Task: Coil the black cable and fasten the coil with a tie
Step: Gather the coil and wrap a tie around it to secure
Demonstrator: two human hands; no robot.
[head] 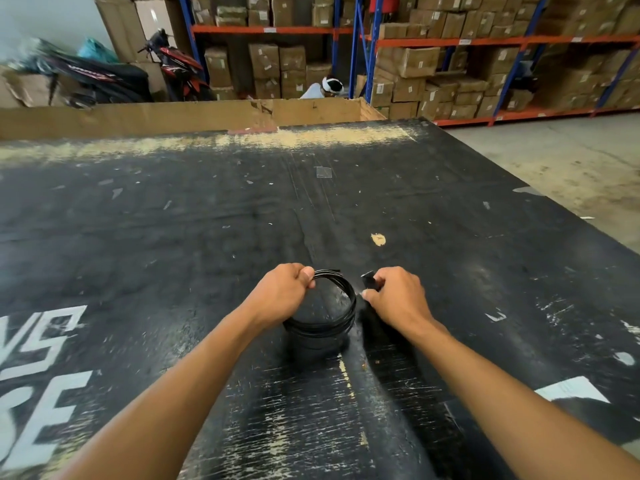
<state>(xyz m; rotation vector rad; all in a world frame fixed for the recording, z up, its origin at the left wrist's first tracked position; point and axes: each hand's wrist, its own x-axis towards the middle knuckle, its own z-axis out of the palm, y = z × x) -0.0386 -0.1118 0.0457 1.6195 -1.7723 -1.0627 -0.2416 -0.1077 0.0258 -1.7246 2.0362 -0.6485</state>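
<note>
The black cable [350,299] is wound into a round coil of several loops, held a little above the black table [242,216]. My left hand [277,296] pinches the coil's far left side between thumb and fingers. My right hand [396,296] is just right of the coil, fingers closed on a small black piece [368,280], which could be the cable's end or a tie; I cannot tell which. The coil's lower part hangs between my wrists, and its shadow falls on the table below.
The table is a large scratched black board with white lettering [38,368] at the left. A wooden crate [173,116] stands behind it. Farther back are a seated person [325,88], shelves of cardboard boxes [450,57] and parked motorbikes [104,74]. Concrete floor [571,161] lies to the right.
</note>
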